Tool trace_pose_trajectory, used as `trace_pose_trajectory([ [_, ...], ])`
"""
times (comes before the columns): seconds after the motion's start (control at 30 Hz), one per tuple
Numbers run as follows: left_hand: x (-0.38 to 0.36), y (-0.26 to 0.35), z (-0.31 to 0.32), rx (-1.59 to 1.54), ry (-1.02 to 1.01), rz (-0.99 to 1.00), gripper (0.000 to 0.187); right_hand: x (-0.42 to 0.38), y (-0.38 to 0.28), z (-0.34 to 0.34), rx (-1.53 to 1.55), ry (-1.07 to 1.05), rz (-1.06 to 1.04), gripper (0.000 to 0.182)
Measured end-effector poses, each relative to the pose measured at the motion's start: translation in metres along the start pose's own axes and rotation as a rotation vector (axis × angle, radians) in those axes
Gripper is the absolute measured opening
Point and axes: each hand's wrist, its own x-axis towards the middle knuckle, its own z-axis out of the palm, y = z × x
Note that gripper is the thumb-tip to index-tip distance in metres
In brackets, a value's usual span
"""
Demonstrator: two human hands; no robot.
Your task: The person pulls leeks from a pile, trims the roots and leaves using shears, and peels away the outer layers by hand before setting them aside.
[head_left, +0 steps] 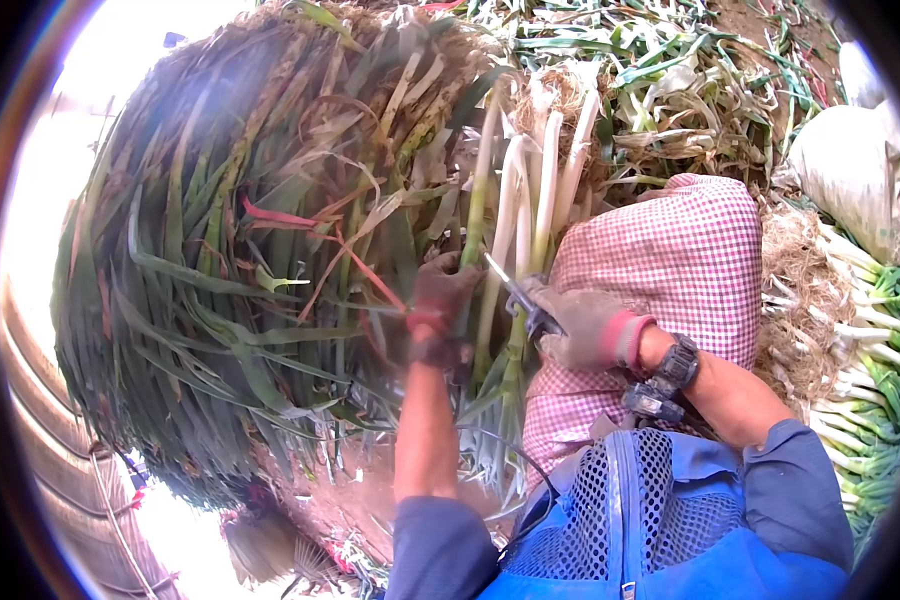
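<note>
Left hand [440, 310] grips leeks [515, 220]; right hand [580, 325] holds knife [515, 290]

Both hands wear grimy grey work gloves: the left hand [440, 310] has a red band at the cuff, the right hand [580, 330] a pink knitted cuff. A black wristwatch [676, 366] sits on the right wrist. Blue sleeves are pushed up the forearms, with a blue mesh vest [630, 500] and a pink-and-white checked garment [670, 270].

blade [510, 290] tip: hidden behind leek stalks [515, 230] | white sack [855, 175]: cut off by right edge
</note>
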Motion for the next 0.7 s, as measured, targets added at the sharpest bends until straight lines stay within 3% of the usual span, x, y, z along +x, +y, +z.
trace_pose_trajectory([
  [0.07,0.002,-0.008,-0.002,-0.033,0.026,0.004,0.033,0.011,-0.011,-0.015,0.031,-0.067,0.203,0.083],
  [0.1,0.004,-0.013,-0.002,-0.04,0.029,0.032,0.032,0.021,-0.007,-0.011,0.035,0.096,0.079,0.082],
  [0.27,0.007,-0.029,-0.005,-0.076,0.038,0.069,0.03,0.024,-0.002,-0.008,-0.051,0.018,0.035,0.077],
  [0.33,0.007,-0.034,-0.005,-0.055,0.048,0.052,0.032,0.047,-0.003,-0.021,-0.003,0.022,0.179,0.076],
  [0.47,0.008,-0.042,0.002,-0.099,0.034,0.074,0.036,0.099,0.005,-0.049,-0.068,0.08,0.243,0.08],
  [0.53,0.007,-0.05,0.007,-0.111,0.04,0.09,0.05,0.122,0.017,-0.051,-0.116,0.164,0.288,0.078],
  [0.57,0.01,-0.056,0.01,-0.111,0.042,0.093,0.05,0.131,0.025,-0.052,-0.129,0.22,0.272,0.078],
  [0.63,0.022,-0.077,0.018,0.089,0.106,0.28,0.057,0.118,0.018,-0.062,-0.107,0.226,0.268,0.077],
  [0.7,0.019,-0.072,0.023,0.143,0.051,0.178,0.058,0.104,0.012,-0.059,-0.078,0.219,0.218,0.076],
])
